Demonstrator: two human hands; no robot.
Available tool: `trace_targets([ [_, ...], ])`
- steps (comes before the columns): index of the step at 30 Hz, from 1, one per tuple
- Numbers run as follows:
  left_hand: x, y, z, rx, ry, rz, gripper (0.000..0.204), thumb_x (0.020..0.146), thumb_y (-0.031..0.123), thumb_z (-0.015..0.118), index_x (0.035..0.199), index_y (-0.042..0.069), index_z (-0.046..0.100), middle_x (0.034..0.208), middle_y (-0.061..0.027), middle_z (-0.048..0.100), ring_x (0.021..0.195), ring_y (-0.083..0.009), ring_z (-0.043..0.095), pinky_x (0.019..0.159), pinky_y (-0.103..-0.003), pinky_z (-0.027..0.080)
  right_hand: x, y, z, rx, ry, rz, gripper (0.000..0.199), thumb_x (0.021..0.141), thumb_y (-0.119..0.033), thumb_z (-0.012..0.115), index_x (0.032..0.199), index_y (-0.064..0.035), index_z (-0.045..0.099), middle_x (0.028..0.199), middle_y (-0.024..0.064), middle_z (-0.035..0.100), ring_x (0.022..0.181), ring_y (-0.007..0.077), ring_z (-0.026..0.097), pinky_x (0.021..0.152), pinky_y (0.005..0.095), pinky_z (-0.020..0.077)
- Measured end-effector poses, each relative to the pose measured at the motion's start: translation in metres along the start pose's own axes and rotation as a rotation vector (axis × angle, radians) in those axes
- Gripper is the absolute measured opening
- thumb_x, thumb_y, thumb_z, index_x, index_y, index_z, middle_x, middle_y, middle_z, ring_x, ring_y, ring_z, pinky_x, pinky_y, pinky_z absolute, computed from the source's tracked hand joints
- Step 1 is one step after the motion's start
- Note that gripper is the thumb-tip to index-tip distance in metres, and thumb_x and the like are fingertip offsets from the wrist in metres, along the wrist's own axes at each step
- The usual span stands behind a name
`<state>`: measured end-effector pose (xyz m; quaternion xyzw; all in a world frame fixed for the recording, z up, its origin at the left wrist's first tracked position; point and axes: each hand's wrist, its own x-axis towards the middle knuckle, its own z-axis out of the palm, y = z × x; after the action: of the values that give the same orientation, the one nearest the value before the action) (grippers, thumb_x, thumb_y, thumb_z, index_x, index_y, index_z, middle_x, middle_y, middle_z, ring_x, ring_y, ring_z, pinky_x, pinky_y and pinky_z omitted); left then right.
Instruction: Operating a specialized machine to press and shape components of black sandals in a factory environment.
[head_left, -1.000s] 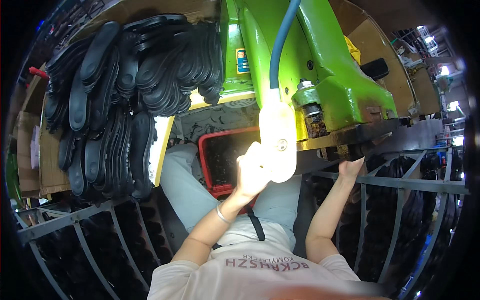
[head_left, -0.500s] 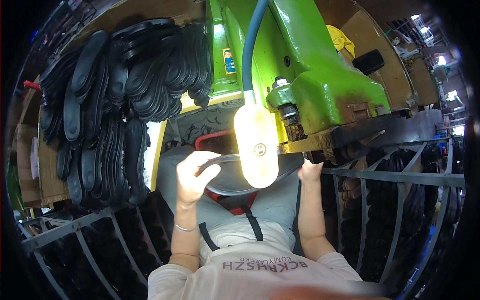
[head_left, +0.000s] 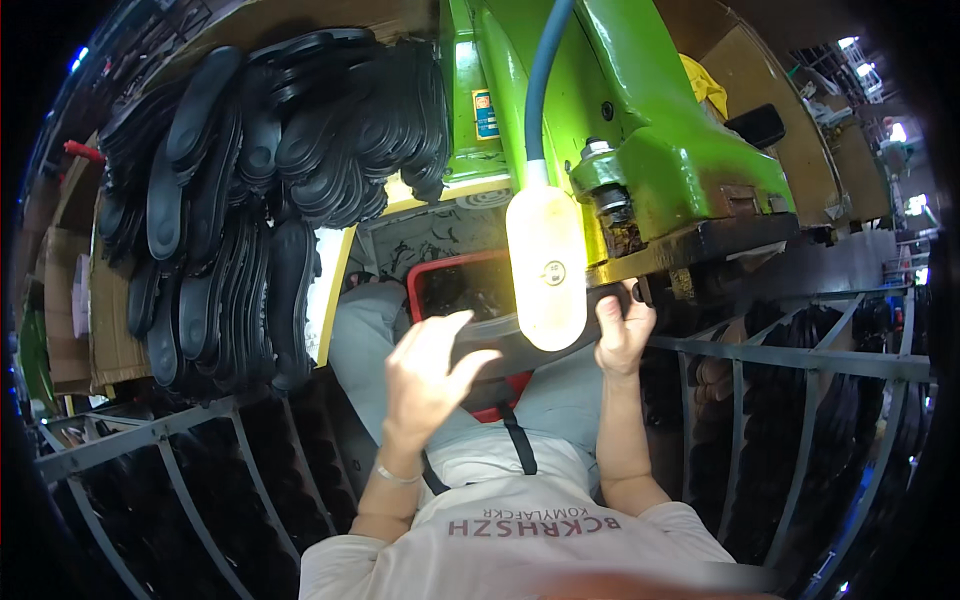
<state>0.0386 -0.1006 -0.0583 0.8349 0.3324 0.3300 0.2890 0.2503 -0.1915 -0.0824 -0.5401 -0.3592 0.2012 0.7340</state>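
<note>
A black, curved shoe sole [head_left: 502, 338] is stretched between my two hands under the green machine's head, partly hidden by a glowing work lamp [head_left: 547, 275]. Its left end sits between the thumb and fingers of my left hand [head_left: 425, 375], which is slightly blurred. At the other end, my right hand [head_left: 625, 335] grips it just below the machine's dark metal edge [head_left: 700, 245], thumb raised and fingers curled. The lamp and machine cover what the right fingertips touch.
Many black soles [head_left: 215, 205] are stacked in a cardboard box at the left. The green machine [head_left: 690, 160] rises ahead. Below it, a red-rimmed tray [head_left: 413, 290] shows above my lap. Metal racks [head_left: 820, 358] flank both sides. A yellow cloth [head_left: 705, 85] lies at the far right.
My left hand has shifted right and a little toward me. The sole has tilted and shows a narrower face, exposing more of the red-rimmed tray. The whole view has shifted slightly.
</note>
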Motion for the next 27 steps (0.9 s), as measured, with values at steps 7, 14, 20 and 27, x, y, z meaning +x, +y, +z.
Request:
trace_targets([
  [7,0.048,0.000,0.010,-0.015,0.095,0.293,0.025,0.062,0.023,0.079,0.077,0.009,0.065,0.072,-0.0050,0.063,0.062,-0.0215,0.060,0.060,-0.032,0.049,0.002,0.016,-0.015,0.017,0.086,0.013,0.030,0.091,-0.009,0.058,0.117,0.0028,0.051,0.109,0.0054,0.058,0.094,0.0101,0.053,0.084,0.0239,0.0433],
  [14,0.003,-0.031,0.000,-0.133,0.149,-0.058,0.038,0.054,0.020,0.089,0.063,0.005,0.055,0.055,-0.0053,0.056,0.046,-0.0183,0.054,0.047,-0.028,0.044,-0.020,0.002,0.044,0.059,0.108,0.111,0.029,0.080,0.000,0.062,0.108,0.0055,0.056,0.108,0.0093,0.060,0.094,0.0114,0.056,0.083,0.0249,0.0442],
  [20,-0.054,-0.007,0.042,-0.201,0.231,-0.251,0.031,0.066,0.016,0.083,0.076,0.002,0.057,0.068,-0.0103,0.059,0.059,-0.0247,0.057,0.055,-0.033,0.045,-0.006,0.000,0.044,0.137,0.034,0.217,0.024,0.074,0.008,0.063,0.097,0.0053,0.059,0.089,0.0076,0.065,0.076,0.0097,0.060,0.071,0.0222,0.0483],
  [27,-0.026,0.011,0.050,-0.287,0.118,-0.068,0.024,0.075,0.005,0.074,0.095,-0.001,0.062,0.076,-0.0093,0.067,0.066,-0.0154,0.064,0.062,-0.026,0.051,-0.010,0.002,0.019,0.131,0.009,0.137,0.025,0.074,0.004,0.072,0.098,0.0027,0.062,0.090,0.0056,0.066,0.079,0.0086,0.060,0.072,0.0218,0.0491],
])
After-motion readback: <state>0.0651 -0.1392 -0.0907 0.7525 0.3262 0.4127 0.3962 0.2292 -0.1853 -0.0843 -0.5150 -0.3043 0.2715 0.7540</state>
